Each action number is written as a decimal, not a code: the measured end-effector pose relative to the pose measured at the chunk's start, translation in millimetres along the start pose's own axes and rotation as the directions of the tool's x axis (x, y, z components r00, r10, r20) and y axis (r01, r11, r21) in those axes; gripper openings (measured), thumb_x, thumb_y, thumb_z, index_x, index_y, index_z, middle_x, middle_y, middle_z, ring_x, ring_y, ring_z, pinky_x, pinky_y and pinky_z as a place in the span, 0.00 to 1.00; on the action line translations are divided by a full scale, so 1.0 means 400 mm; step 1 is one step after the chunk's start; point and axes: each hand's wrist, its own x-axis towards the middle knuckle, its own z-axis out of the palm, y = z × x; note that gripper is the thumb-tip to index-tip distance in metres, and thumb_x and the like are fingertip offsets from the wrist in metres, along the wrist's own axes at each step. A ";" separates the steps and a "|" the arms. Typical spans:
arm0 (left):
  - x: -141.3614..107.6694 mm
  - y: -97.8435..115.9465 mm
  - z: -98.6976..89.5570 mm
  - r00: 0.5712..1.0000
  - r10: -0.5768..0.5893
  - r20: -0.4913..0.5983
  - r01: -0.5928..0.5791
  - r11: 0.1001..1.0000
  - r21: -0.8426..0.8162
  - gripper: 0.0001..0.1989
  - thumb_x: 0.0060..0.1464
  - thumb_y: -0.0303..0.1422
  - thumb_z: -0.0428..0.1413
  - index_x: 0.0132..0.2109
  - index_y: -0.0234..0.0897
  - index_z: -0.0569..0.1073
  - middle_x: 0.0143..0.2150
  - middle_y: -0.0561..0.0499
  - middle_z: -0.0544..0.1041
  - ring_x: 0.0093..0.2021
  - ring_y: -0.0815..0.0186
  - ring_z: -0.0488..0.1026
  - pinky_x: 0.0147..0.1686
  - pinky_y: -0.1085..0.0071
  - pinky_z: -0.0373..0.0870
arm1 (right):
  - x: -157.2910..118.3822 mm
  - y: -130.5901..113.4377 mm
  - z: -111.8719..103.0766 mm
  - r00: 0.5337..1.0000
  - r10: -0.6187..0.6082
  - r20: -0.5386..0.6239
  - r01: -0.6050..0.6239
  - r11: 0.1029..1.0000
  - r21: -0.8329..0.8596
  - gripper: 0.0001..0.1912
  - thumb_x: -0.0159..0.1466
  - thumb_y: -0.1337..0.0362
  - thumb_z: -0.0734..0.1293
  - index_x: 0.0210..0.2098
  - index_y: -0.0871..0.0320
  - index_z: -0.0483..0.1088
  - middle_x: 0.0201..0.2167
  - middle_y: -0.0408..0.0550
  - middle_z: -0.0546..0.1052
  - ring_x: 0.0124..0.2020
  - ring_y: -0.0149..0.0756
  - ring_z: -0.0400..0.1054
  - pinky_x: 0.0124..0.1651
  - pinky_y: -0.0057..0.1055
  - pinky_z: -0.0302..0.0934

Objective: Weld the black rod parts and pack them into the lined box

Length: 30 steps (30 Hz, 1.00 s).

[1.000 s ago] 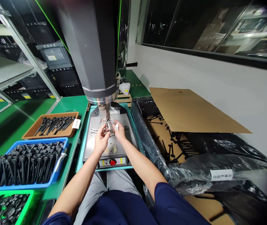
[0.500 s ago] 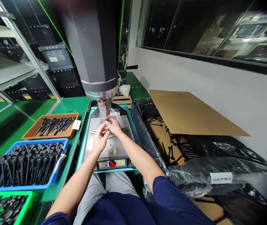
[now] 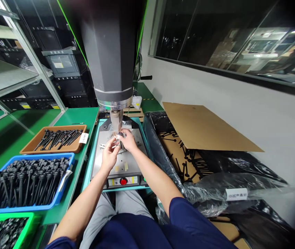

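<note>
Both hands are close together at the fixture under the horn (image 3: 116,119) of a large grey press head (image 3: 109,58). My right hand (image 3: 128,141) pinches a small dark round part (image 3: 120,134) between thumb and fingers, just beside the horn. Left of it, my left hand (image 3: 109,154) has its fingers curled toward the thumb at the fixture's edge; what they hold, if anything, is too small to make out. Beneath both hands lies the metal base plate (image 3: 134,166) of the press. Its front panel carries a red button (image 3: 123,181).
To the left are an orange tray (image 3: 24,148) and a blue tray (image 3: 33,207) of black long-stemmed parts, plus a green tray (image 3: 30,226) of small black parts. On the right, a plastic-lined box (image 3: 163,162) holds black parts beside a cardboard sheet (image 3: 209,129).
The dark round part in my right hand is turned and shows more of its face. Both hands stay at the fixture; the camera view has shifted slightly.
</note>
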 end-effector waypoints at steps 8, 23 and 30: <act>-0.054 -0.032 -0.008 0.993 -0.106 0.045 0.105 0.994 0.024 0.24 0.51 0.39 0.62 0.54 0.38 0.71 0.55 0.40 0.74 0.51 0.58 0.74 0.50 0.61 0.71 | -0.250 -0.012 -0.140 0.954 0.259 0.150 -0.283 0.943 0.175 0.17 0.49 0.57 0.74 0.34 0.56 0.68 0.32 0.44 0.76 0.35 0.37 0.70 0.43 0.36 0.64; -0.220 0.016 -0.046 0.939 -0.133 0.316 0.065 0.974 0.216 0.12 0.54 0.38 0.59 0.40 0.35 0.75 0.33 0.51 0.77 0.33 0.67 0.72 0.37 0.70 0.69 | -0.334 -0.150 -0.085 0.961 0.175 0.212 -0.252 0.870 0.424 0.19 0.48 0.59 0.78 0.32 0.54 0.67 0.29 0.42 0.75 0.32 0.34 0.70 0.39 0.34 0.67; -0.210 0.120 -0.250 0.992 0.017 0.121 -0.080 0.838 0.539 0.08 0.55 0.36 0.57 0.35 0.36 0.76 0.30 0.52 0.75 0.31 0.68 0.70 0.34 0.71 0.65 | -0.331 -0.155 -0.030 0.950 0.197 0.241 -0.293 0.827 0.479 0.24 0.51 0.58 0.77 0.45 0.53 0.69 0.41 0.48 0.78 0.41 0.38 0.73 0.42 0.35 0.69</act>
